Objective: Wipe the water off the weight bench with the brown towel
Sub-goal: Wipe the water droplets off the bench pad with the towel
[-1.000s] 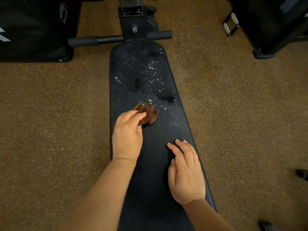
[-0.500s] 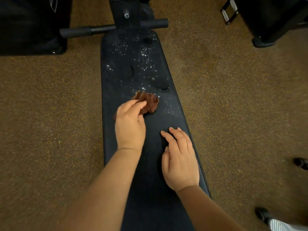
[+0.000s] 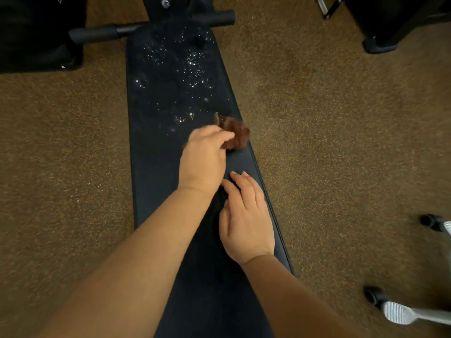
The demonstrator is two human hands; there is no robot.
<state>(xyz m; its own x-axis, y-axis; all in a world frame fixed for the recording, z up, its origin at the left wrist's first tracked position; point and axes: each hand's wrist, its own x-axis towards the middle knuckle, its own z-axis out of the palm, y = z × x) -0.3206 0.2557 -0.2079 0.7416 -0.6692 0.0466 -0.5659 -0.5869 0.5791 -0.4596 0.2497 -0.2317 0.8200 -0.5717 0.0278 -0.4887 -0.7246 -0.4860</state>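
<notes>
Gripped the bunched brown towel [image 3: 235,135] in left hand [image 3: 203,159] at bench [image 3: 156,191] right edge; droplets [image 3: 180,69] lay farther, leftward along pad's length. Right hand [image 3: 246,220] flat, fingers straight.

text: none legible | labels, brands, numbers: none could be read on any surface | sign: part of a white line mark showed on the black object [image 3: 36,32] at top left, cut off, unreadable
</notes>
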